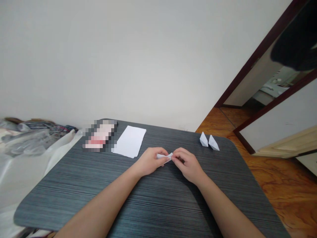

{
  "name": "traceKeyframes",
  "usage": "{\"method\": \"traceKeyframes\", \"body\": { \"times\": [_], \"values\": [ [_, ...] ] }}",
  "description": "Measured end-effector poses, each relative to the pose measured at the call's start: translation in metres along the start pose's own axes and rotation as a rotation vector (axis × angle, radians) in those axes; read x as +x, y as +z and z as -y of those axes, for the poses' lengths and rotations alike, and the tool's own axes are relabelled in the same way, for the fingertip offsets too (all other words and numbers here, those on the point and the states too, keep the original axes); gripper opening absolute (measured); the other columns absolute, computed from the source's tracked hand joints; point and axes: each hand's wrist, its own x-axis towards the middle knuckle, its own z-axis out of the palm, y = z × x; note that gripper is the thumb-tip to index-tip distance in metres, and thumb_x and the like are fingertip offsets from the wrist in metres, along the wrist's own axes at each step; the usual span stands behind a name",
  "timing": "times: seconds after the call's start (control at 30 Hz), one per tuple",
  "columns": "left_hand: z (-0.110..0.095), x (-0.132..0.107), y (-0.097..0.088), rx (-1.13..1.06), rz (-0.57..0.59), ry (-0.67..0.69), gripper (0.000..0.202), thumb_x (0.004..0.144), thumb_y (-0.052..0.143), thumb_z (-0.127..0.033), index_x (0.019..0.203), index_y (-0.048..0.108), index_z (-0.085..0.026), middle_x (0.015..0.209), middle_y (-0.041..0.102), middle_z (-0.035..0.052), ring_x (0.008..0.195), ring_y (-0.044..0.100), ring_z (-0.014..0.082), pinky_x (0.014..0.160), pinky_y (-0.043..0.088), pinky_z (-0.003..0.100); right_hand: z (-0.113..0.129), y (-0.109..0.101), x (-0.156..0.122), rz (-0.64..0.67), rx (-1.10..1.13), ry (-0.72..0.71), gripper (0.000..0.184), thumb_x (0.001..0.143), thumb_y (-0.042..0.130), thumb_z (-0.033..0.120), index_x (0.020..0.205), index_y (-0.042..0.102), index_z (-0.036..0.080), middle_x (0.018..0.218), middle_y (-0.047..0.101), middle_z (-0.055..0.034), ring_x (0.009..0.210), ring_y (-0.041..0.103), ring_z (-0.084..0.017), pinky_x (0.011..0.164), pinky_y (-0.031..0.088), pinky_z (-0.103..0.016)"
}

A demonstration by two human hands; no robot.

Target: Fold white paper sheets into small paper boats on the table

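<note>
Between my two hands is a small piece of folded white paper [164, 156], held above the dark table. My left hand [149, 162] grips its left part, thumb on top and fingers behind. At the right end, the thumb and fingertips of my right hand [187, 164] pinch the paper. Much of the paper is covered by my fingers, so its full shape is hidden. To the right, two folded white paper boats [204, 139] stand side by side near the table's far right corner.
A stack of white paper sheets [130, 141] lies left of my hands on the dark wood-grain table [158, 205]. Beside it is a blurred-out flat object [100, 135]. Plastic-wrapped things [37, 135] crowd the left side. A wall rises behind; a doorway opens at right.
</note>
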Motion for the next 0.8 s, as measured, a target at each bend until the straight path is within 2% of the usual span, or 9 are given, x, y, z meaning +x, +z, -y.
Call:
{"method": "traceKeyframes", "body": {
  "times": [0.13,0.2,0.27,0.33,0.43,0.57,0.8],
  "values": [
    [0.0,0.0,-0.001,0.008,-0.013,0.029,0.026,0.08,0.053,-0.039,0.086,0.064,-0.016,0.068,0.063,0.0013,0.061,0.058,0.0129,0.055,0.041,0.021,-0.004,0.004,-0.002,-0.011,0.014,0.04,0.01,0.086,0.052,0.021,0.081,0.061,0.02,0.08,0.059,-0.0047,0.074,0.056,-0.017,0.068,0.045,-0.029],
    [0.0,0.0,-0.001,0.014,-0.02,0.025,0.025,0.08,0.053,-0.037,0.085,0.064,-0.016,0.067,0.063,0.0013,0.06,0.057,0.013,0.054,0.041,0.021,-0.008,0.007,-0.004,-0.038,0.039,0.106,0.008,0.084,0.054,0.022,0.09,0.059,0.02,0.078,0.059,-0.0036,0.069,0.056,-0.015,0.063,0.046,-0.027],
    [0.0,0.0,0.0,0.006,-0.031,0.015,0.023,0.08,0.053,-0.036,0.085,0.064,-0.015,0.067,0.064,0.0014,0.06,0.057,0.0131,0.054,0.041,0.021,-0.011,0.01,-0.006,-0.052,0.105,0.162,0.018,0.083,0.055,0.024,0.101,0.055,0.02,0.08,0.06,-0.0035,0.069,0.057,-0.015,0.062,0.047,-0.026],
    [0.0,0.0,0.0,-0.012,-0.044,0.006,0.023,0.08,0.053,-0.035,0.086,0.063,-0.015,0.067,0.064,0.0016,0.061,0.058,0.0133,0.055,0.042,0.021,-0.014,0.01,-0.006,-0.042,0.148,0.194,0.021,0.083,0.055,0.025,0.104,0.054,0.019,0.082,0.061,-0.0039,0.07,0.058,-0.015,0.061,0.047,-0.026],
    [0.0,0.0,0.0,-0.04,-0.047,0.002,0.023,0.08,0.053,-0.035,0.086,0.063,-0.015,0.065,0.063,0.0014,0.06,0.058,0.0133,0.056,0.042,0.022,-0.014,0.007,-0.006,0.011,0.121,0.225,0.013,0.084,0.053,0.027,0.091,0.06,0.018,0.072,0.061,-0.002,0.06,0.057,-0.013,0.056,0.045,-0.024],
    [0.0,0.0,0.0,-0.037,-0.04,0.009,0.022,0.08,0.052,-0.034,0.085,0.063,-0.015,0.065,0.063,0.0014,0.06,0.058,0.0133,0.055,0.042,0.021,-0.01,0.002,-0.005,0.075,0.115,0.267,0.016,0.085,0.051,0.025,0.076,0.062,0.018,0.057,0.057,0.0015,0.052,0.054,-0.012,0.053,0.041,-0.023],
    [0.0,0.0,-0.001,-0.014,-0.051,0.029,0.02,0.08,0.053,-0.033,0.085,0.062,-0.016,0.07,0.064,0.0012,0.063,0.058,0.0131,0.056,0.042,0.021,-0.006,0.0,-0.003,0.081,0.198,0.297,0.017,0.085,0.05,0.024,0.073,0.06,0.017,0.057,0.058,0.0016,0.054,0.055,-0.012,0.056,0.042,-0.023]
  ]
}}
